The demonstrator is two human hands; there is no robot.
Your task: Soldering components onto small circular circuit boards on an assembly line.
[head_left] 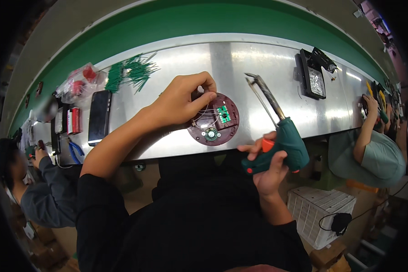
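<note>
A round dark-red housing (231, 132) lies on the metal bench in front of me. Inside it sit a green circuit board (223, 114), a small round component (211, 134) and thin pale wires (205, 119). My left hand (186, 95) reaches over the housing's upper left side, thumb and forefinger pinched together. What they grip is too small to make out, though wires run close under the fingertips. Right of the housing, my right hand (272, 176) holds a green soldering gun (293, 143) by its handle. Its long tip points up and away, apart from the housing.
Left of my arm lie a black phone (99, 117), green wire pieces (130, 72), a plastic bag with red parts (82, 84) and blue pliers (75, 152). A black lamp (313, 77) stands back right. People work on both sides; a white crate (319, 213) stands below right.
</note>
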